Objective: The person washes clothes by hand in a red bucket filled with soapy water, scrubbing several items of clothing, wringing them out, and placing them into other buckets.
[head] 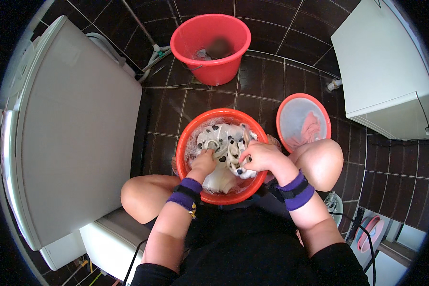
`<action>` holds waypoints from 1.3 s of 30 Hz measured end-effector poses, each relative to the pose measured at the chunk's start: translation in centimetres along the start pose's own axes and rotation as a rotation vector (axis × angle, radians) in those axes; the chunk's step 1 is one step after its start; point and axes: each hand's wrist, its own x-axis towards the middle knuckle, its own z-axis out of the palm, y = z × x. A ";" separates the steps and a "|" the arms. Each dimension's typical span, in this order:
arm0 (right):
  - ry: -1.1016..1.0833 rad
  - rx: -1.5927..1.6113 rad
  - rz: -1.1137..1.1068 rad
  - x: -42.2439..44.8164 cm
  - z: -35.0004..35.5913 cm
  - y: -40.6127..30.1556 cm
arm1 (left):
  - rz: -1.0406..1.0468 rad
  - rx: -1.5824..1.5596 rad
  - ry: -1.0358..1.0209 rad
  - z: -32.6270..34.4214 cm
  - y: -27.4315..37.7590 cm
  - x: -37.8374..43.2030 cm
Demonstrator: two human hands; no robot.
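Note:
A round red plastic basin (186, 119) of soapy water stands on the floor between my knees. Wet white cloth with dark heart shapes (221, 133) lies in it, part of it bunched up on the right. Resting on the cloth at the left is my left hand (203, 163), its fingertips partly hidden in the folds; whether they pinch the fabric is unclear. At the right side of the basin, my right hand (262, 156) has its fingers curled at the bunched, spotted cloth. A plain pale stretch of fabric (220, 178) sits in the water nearest me.
A red bucket (218, 71) with a dark blurred item inside stands ahead. Right of my basin is a second basin (302, 102) with pink cloth (311, 128). White appliance-like cabinets (82, 125) rise on the left and right (382, 60). A squeegee-like tool (157, 53) leans by the wall.

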 end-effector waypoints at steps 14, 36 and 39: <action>0.179 -0.011 0.126 5.5 8.9 1.0 | 0.379 0.084 0.185 -6.6 2.9 -4.8; 0.352 0.242 0.270 6.1 5.0 2.8 | 0.111 0.172 0.177 -7.9 1.1 -1.4; 0.674 0.177 0.145 7.3 7.0 2.4 | 0.071 0.194 0.060 -5.3 1.2 0.7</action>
